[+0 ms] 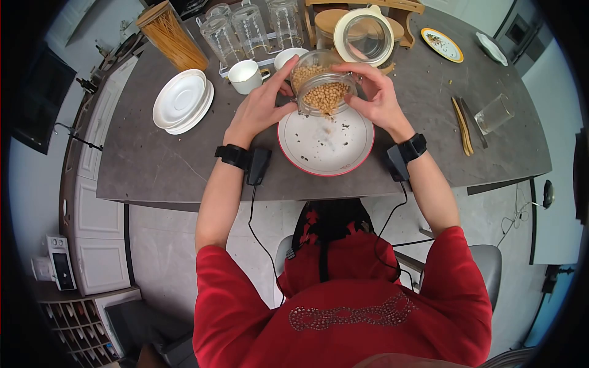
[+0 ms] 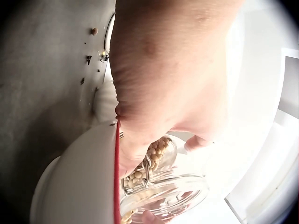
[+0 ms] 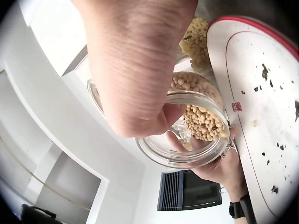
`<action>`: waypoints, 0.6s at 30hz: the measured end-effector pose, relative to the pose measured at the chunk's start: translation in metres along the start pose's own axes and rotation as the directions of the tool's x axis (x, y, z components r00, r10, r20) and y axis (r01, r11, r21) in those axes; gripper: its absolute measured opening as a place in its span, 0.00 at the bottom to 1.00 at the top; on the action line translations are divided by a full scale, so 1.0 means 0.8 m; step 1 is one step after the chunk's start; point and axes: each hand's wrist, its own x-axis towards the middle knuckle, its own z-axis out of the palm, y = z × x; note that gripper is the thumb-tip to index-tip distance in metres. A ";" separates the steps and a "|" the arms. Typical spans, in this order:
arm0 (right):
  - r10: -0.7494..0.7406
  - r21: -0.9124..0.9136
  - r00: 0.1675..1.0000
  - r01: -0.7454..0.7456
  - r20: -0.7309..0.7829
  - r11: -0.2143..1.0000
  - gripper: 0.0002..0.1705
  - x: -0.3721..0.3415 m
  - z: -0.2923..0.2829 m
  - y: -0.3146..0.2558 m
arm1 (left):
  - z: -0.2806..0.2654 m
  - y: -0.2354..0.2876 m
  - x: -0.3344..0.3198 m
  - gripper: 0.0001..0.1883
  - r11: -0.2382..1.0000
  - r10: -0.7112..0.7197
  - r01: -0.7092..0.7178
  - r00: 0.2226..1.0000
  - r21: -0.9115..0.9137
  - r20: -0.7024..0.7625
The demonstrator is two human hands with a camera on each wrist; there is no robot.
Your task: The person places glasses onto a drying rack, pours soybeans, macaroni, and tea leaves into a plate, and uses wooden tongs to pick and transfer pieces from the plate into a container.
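Over the white, red-rimmed ceramic bowl (image 1: 307, 158), the left hand (image 1: 256, 111) and right hand (image 1: 381, 101) grip the clear glass jar (image 1: 311, 75), fingers curled round it, mouth tilted down. Transfer appears barely started: tan beans (image 1: 325, 97) remain inside; the bowl shows mainly dark flecks (image 1: 320, 144).

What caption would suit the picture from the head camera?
Two hands tilt a jar of beans over a speckled bowl.

The left bare forearm (image 1: 221, 196) and right bare forearm (image 1: 434, 191) reach forward from short red fabric sleeves (image 1: 226, 285). The left hand (image 1: 261, 110) and right hand (image 1: 381, 101) face each other, thumbs (image 1: 360, 106) inward, fingers (image 1: 368, 72) curved; the left fingertips (image 1: 286, 90), partly hidden, seem bent.
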 end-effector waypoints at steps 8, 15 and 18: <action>0.009 -0.005 1.000 -0.009 -0.012 1.000 0.36 -0.003 0.002 0.001 | -0.001 -0.001 0.002 0.53 0.999 0.029 -0.028 0.999 0.021 -0.017; 0.032 -0.023 0.999 -0.032 -0.003 0.999 0.36 -0.003 0.000 0.000 | -0.001 -0.001 0.001 0.54 0.999 0.017 -0.017 1.000 0.039 -0.001; 0.035 -0.008 0.999 -0.035 0.014 0.999 0.37 -0.005 0.000 0.003 | -0.004 0.003 0.000 0.54 0.999 -0.026 0.025 0.999 0.041 0.019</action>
